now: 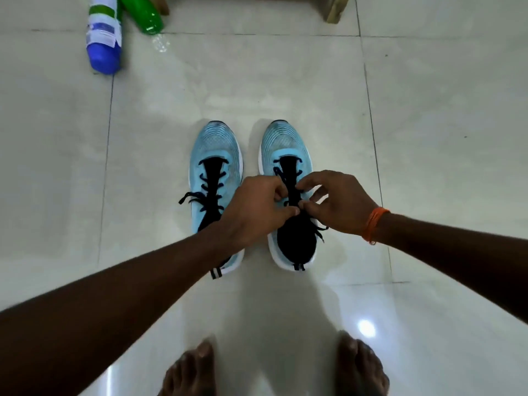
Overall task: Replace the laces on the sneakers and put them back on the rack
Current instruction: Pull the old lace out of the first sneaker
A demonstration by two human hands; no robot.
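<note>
Two light-blue sneakers with black tongues and white soles are set side by side on the tiled floor, toes toward 12 o'clock. The left sneaker (215,178) is laced in dark lace, ends trailing toward 9 o'clock. The right sneaker (285,150) is partly laced; its lace (321,231) hangs loose at 4 o'clock.

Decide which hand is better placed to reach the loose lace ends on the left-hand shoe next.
Probably the left hand: its forearm already crosses the left-hand light blue mesh sneaker, whose loose dark lace ends trail leftward. The right hand sits beyond the other sneaker.
</note>
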